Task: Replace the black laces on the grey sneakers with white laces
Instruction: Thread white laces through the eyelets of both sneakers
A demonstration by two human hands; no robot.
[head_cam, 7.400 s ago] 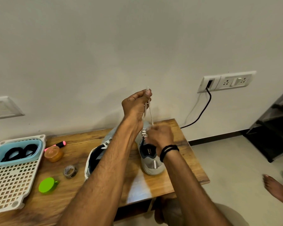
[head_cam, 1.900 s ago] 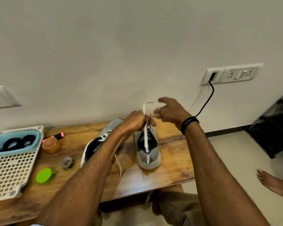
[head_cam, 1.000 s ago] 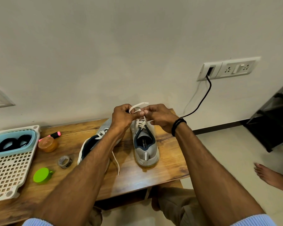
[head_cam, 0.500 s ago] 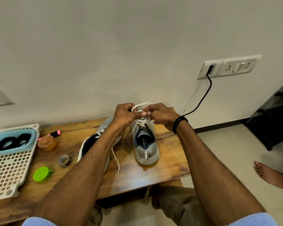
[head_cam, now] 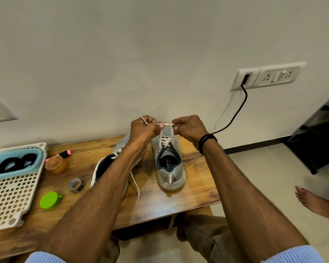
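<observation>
Two grey sneakers stand on the wooden table. The right sneaker points away from me and carries a white lace threaded through its eyelets. Above its toe end, my left hand and my right hand each pinch a part of that lace, close together. The left sneaker lies partly under my left forearm; a loose white lace end trails from it across the table. The black laces are coiled in a light blue tub.
A white perforated tray holds the blue tub at the table's left end. Beside it sit an orange jar, a pink-tipped marker, a tape roll and a green lid. A black cable hangs from the wall socket. Someone's bare foot is at right.
My hands came down from a raised pull on the lace to the right sneaker's toe end. Over the last half second they drew slightly apart, still pinching the lace.
</observation>
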